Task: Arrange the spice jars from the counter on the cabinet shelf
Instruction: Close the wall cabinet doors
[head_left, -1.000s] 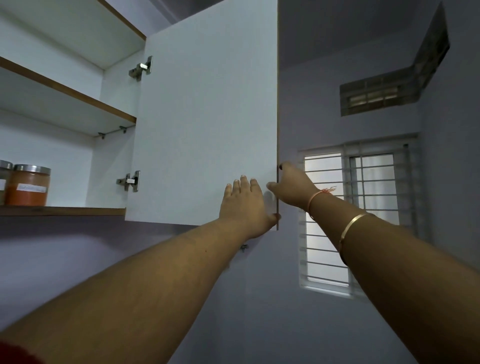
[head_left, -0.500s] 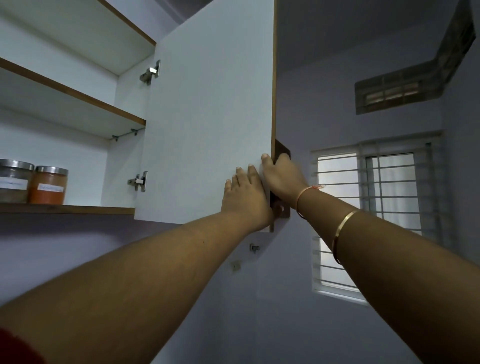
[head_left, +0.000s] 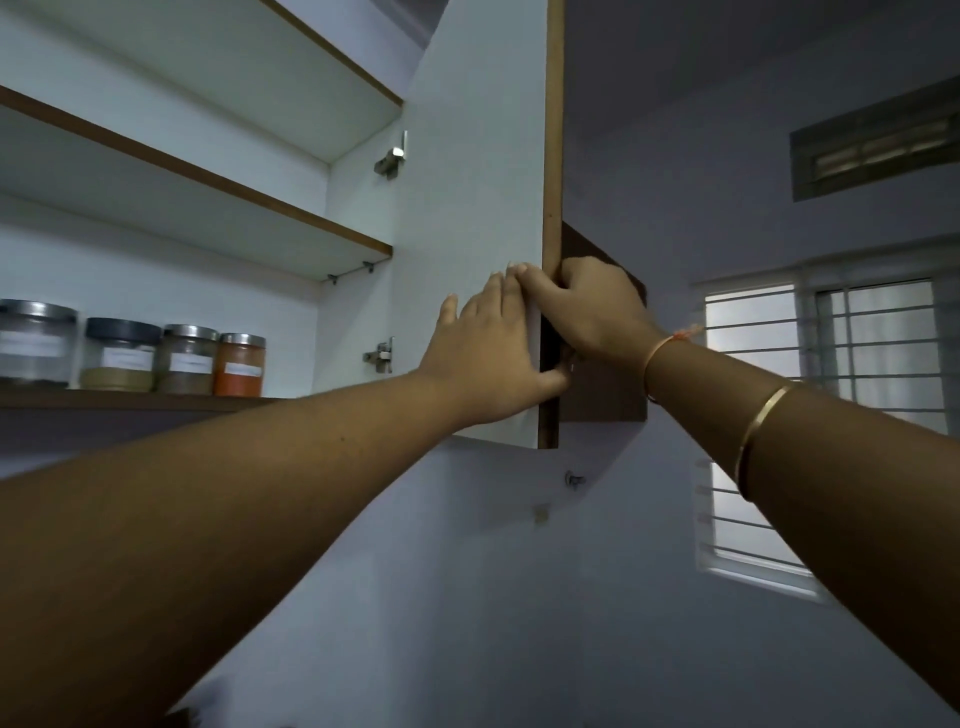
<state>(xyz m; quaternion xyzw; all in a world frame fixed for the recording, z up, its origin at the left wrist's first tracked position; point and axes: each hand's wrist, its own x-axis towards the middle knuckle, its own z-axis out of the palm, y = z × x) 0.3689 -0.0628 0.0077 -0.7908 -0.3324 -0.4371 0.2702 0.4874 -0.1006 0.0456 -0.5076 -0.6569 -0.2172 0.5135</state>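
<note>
Several spice jars stand in a row on the lowest cabinet shelf (head_left: 156, 401) at the left: an orange-filled jar (head_left: 240, 365), a brown-filled jar (head_left: 188, 360), a dark-lidded jar (head_left: 120, 356) and a pale jar (head_left: 35, 343). The white cabinet door (head_left: 467, 208) stands open. My left hand (head_left: 488, 353) lies flat on the door's inner face, fingers straight. My right hand (head_left: 592, 306) grips the door's brown outer edge, with its thumb on the inner face and the fingers curled round behind.
Two upper shelves (head_left: 208, 182) in the cabinet hold nothing visible. Metal hinges (head_left: 382, 356) sit at the door's inner side. A barred window (head_left: 831, 415) is at the right and a vent (head_left: 878, 150) is high on the wall.
The view has swung left, so more jars show on the shelf. My right hand has moved from the door's edge to a full grip round it, beside my left hand.
</note>
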